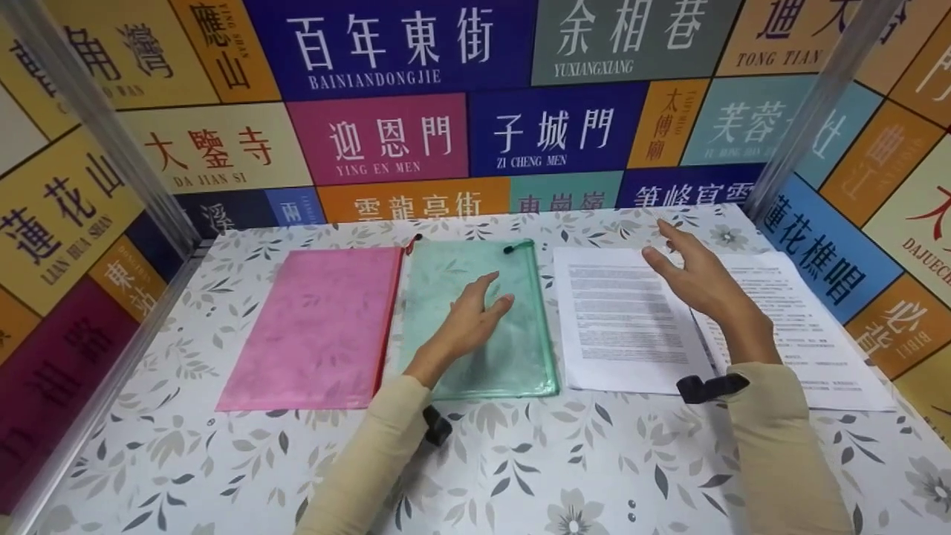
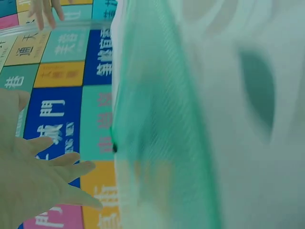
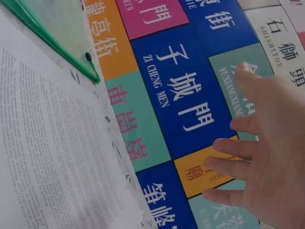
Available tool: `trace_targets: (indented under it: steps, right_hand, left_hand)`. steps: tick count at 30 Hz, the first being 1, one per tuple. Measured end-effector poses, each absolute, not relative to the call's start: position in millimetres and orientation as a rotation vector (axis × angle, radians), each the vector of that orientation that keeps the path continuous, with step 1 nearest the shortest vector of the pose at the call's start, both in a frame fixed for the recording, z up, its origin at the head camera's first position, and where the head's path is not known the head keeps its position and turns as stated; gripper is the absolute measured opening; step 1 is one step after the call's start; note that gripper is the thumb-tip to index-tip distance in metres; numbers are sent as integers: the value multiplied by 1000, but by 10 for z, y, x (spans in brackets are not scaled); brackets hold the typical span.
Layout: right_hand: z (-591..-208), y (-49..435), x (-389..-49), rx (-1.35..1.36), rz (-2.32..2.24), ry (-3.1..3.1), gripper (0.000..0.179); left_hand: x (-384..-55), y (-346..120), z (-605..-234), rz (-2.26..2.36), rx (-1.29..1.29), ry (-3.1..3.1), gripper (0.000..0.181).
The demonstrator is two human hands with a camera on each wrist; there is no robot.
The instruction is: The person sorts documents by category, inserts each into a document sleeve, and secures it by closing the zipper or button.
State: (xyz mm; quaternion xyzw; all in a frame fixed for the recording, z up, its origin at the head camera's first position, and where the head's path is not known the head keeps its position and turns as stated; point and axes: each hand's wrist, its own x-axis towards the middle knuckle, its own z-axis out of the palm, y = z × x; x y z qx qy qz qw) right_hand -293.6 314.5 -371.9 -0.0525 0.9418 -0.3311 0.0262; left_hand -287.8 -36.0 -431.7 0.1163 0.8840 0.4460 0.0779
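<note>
On the floral table (image 1: 252, 475), a pink zip folder (image 1: 312, 327) is laid leftmost; beside it, a green zip folder (image 1: 513, 364) is overhung by the left hand (image 1: 469, 318) — fingers loose, nothing grasped. Farther right, printed sheets (image 1: 620, 319) are overhung by the right hand (image 1: 706, 286) — fingers extended, nothing held.

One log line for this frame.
left hand: empty, over green zip pouch | right hand: empty, over printed sheets | pink zip pouch: untouched

On table (image 1: 513, 453), around middle pouch (image 1: 513, 345)
1 other pouch (image 1: 316, 331) left; 2 paper stacks (image 1: 628, 319) right; wall (image 1: 553, 141) behind it.
</note>
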Motion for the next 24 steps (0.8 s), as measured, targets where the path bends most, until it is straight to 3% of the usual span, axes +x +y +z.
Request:
trace_targets:
  steps: [14, 24]
  right_hand:
    - [-4098, 3409, -2875, -82, -1269, 2936, 82]
    - [-4179, 3549, -2907, 123, -1382, 2763, 79]
  left_hand:
    - [-2842, 133, -4464, 1728, 388, 2356, 56]
    - [-2828, 396, -4486, 1997, 47, 2015, 49]
